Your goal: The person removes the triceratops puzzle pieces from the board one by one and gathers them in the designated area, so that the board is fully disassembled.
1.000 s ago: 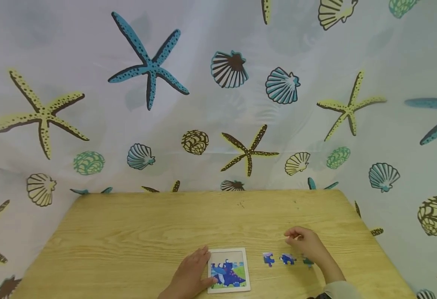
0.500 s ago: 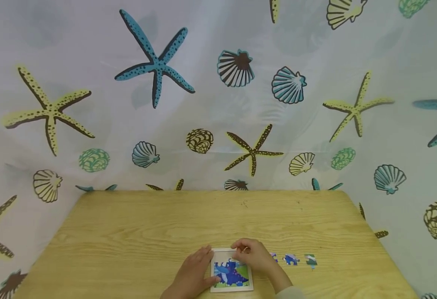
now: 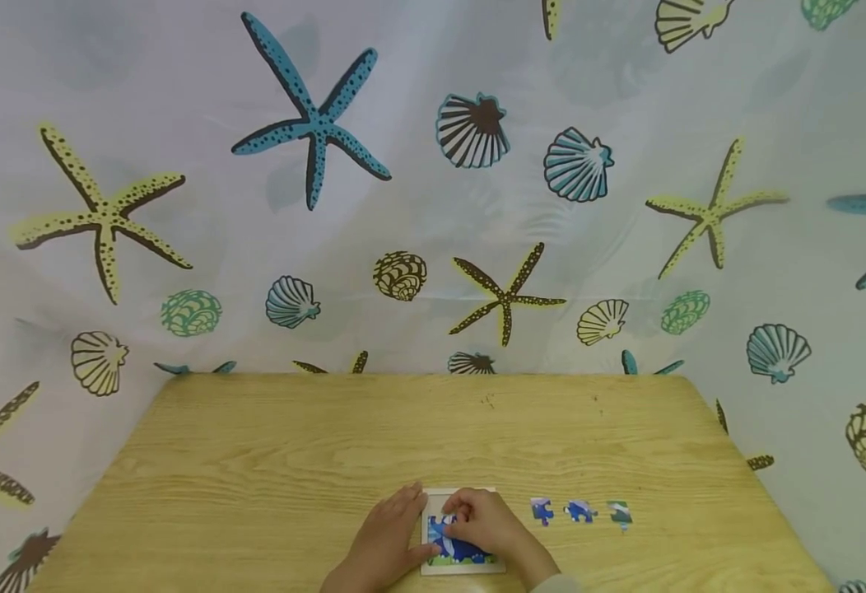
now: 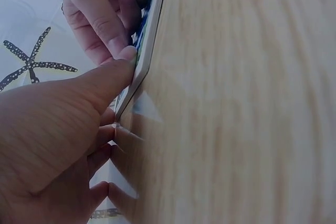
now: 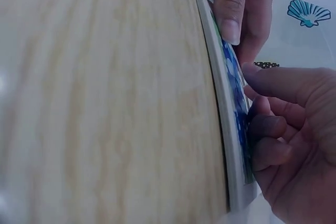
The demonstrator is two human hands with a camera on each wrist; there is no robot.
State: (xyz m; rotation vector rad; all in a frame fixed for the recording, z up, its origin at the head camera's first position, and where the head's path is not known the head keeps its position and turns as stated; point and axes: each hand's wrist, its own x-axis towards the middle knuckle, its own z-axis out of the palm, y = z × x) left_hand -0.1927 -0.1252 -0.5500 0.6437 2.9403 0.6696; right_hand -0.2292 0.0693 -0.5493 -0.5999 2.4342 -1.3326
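Observation:
A square jigsaw puzzle with a white frame [image 3: 425, 558] lies on the table, its blue dinosaur picture [image 3: 466, 553] partly assembled and its upper part bare. My left hand [image 3: 387, 539] lies along the left side, fingers extended against the frame's edge and thumb on its lower left. Over the puzzle, my right hand [image 3: 486, 520] has its fingers curled, with thumb and index finger pinching a puzzle piece that the fingers mostly hide. In the right wrist view, the right thumb and fingertips [image 5: 251, 70] are right at the picture's surface.
On the wooden table [image 3: 292, 461], to the right of the frame, three loose pieces lie in a row: a purple-blue piece [image 3: 542, 511], a blue piece [image 3: 579, 511] and a green-grey piece [image 3: 619, 512]. A curtain [image 3: 433, 206] printed with starfish and shells surrounds the table.
My right hand has moved left from above the loose pieces to over the puzzle, uncovering the green-grey piece. My left hand stays at the frame. The head view has shifted slightly.

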